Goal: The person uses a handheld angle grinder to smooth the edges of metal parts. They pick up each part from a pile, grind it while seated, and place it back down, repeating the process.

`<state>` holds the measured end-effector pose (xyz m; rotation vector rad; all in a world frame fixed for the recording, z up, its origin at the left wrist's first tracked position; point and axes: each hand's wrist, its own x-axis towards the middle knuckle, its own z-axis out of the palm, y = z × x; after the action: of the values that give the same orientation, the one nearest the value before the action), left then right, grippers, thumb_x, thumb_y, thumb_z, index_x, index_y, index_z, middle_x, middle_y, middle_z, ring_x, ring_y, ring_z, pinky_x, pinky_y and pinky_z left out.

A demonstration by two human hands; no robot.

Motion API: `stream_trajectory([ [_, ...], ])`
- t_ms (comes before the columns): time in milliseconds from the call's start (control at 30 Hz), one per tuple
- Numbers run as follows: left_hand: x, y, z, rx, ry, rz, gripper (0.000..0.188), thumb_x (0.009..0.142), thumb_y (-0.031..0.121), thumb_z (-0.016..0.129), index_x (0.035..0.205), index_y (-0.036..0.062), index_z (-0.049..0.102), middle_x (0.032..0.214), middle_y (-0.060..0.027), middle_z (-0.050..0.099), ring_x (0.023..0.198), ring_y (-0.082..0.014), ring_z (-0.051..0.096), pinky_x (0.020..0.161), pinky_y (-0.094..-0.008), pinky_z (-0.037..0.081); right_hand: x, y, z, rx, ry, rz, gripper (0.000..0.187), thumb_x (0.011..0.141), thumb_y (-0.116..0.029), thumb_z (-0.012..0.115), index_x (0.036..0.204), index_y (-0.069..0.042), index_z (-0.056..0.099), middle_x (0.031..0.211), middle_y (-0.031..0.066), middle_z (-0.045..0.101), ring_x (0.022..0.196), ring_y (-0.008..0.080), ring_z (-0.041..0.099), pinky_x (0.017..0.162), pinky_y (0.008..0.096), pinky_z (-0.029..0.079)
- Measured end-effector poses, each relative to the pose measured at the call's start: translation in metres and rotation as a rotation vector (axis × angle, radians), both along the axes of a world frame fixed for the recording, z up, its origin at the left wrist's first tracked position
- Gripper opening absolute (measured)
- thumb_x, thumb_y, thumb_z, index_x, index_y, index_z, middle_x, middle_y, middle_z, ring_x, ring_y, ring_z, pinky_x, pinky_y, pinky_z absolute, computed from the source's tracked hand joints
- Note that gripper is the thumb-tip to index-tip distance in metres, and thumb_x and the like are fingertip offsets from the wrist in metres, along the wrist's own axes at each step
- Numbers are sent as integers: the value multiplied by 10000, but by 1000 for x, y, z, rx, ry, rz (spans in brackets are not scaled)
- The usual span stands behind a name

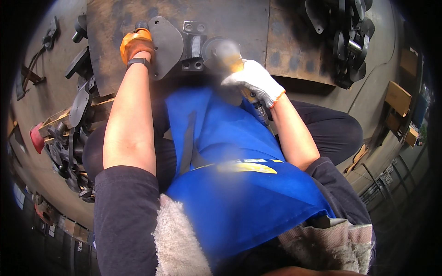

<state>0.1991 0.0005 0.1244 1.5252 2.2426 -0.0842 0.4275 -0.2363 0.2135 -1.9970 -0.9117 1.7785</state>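
Left hand [137, 46] gripping metal part [167, 48], right hand [258, 82] gripping tool [249, 95], blue apron [239, 124], yellow print [251, 167]

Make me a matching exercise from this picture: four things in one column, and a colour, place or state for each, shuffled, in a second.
Column one
1. Left hand
2. Right hand
3. Apron
4. Wristband

Column two
A. Dark, strapped round a wrist
B. White-gloved, gripping a tool
C. Orange-gloved, on a dark metal part
D. Blue, worn over the body

Right pairs: 1-C, 2-B, 3-D, 4-A.
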Motion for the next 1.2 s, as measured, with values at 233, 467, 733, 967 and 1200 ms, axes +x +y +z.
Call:
stream_trajectory([
  [233,3,-2,2,-4,63,-90,664,975,595,367,1134,52,714,1179,-192,686,1167,-373,619,988,-443,484,-10,3,1,81,75,27,376,741,-329,800,936,-26,691,835,88,702,777,175,642,742,318,513],
  [467,-10,-1,-16,53,73,-161,691,973,624,369,1134,46,712,1168,-192,693,1169,-361,623,980,-445,489,-8,-6,3,94,91,-4,352,724,-321,802,870,-21,688,781,82,699,699,195,646,678,331,521],
  [733,-3,-5,-1,25,60,-182,739,953,670,376,1152,41,710,1182,-207,685,1168,-371,625,985,-446,485,-14,-11,-5,216,-75,138,315,753,-347,752,801,-43,684,688,101,671,596,186,635,598,321,507],
  [967,0,-7,6,19,92,-221,733,950,668,398,1168,37,700,1183,-209,685,1163,-380,626,969,-450,490,-9,-12,-4,156,50,12,388,714,-361,776,883,-28,671,703,105,672,582,189,623,596,323,506],
  [1200,-1,-3,-1,13,-9,-28,742,935,688,432,1148,30,701,1163,-212,692,1135,-382,637,955,-440,494,-9,-8,11,79,11,116,458,698,-338,804,978,11,706,914,194,705,850,295,671,789,367,521],
])
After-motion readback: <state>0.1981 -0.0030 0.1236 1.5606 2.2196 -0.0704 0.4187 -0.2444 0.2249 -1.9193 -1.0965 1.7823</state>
